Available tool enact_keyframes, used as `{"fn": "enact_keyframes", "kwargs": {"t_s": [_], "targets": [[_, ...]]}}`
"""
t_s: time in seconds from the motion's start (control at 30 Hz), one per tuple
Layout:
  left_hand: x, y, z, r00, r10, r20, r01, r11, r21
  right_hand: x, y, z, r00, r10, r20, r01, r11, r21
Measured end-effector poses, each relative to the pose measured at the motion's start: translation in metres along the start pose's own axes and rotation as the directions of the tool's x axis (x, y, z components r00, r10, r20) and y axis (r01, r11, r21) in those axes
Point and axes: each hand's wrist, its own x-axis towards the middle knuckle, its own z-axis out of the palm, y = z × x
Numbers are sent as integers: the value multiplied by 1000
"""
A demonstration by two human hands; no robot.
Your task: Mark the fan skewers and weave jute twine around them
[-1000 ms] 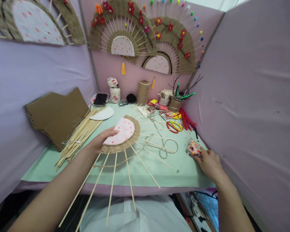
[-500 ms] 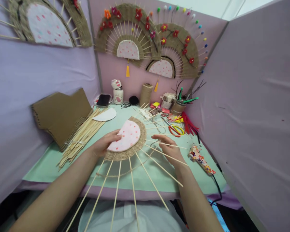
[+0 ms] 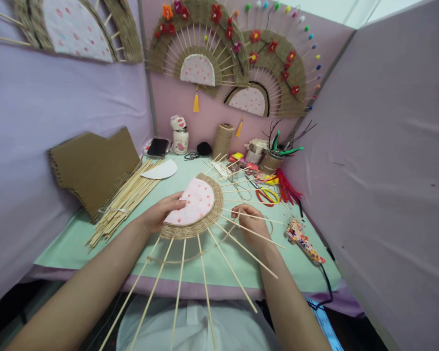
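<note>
My left hand (image 3: 164, 212) grips the straight side of a half-round fan (image 3: 196, 201), thumb on its pink-dotted white cloth. A band of woven twine (image 3: 216, 209) edges the curve, and thin bamboo sticks (image 3: 201, 265) fan out from it toward my lap and the back of the table. A loose strand of twine (image 3: 190, 260) runs across the lower sticks to my right hand (image 3: 251, 222). The fingers of that hand are closed on the strand among the right-hand sticks, with a loop of it trailing out past the knuckles.
A bundle of bamboo sticks (image 3: 122, 204) and cardboard (image 3: 95, 168) lie left. Behind stand a twine spool (image 3: 223, 140) and a can of tools (image 3: 271, 161). Scissors (image 3: 267, 197) and a patterned glue gun (image 3: 303, 241) with a cord lie right. Finished fans (image 3: 199, 29) hang on the wall.
My right hand's fingers have closed from a looser, stretched pose, now pinching the twine. A loop of twine now shows right of the hand. My left hand keeps its hold on the fan.
</note>
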Motion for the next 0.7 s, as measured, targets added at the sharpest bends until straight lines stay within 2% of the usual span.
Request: {"fn": "enact_keyframes", "kwargs": {"t_s": [0.3, 0.57, 0.7], "targets": [[-1, 2, 1, 1000, 6, 7, -6, 1000, -22, -3, 4, -3, 999, 23, 32, -24, 1000, 18], [-4, 3, 0, 998, -1, 63, 5, 999, -54, 9, 0, -5, 995, -13, -94, 14, 1000, 10], [-4, 3, 0, 999, -13, 41, 15, 999, -50, 15, -4, -3, 991, -53, -122, 54, 999, 6]]}}
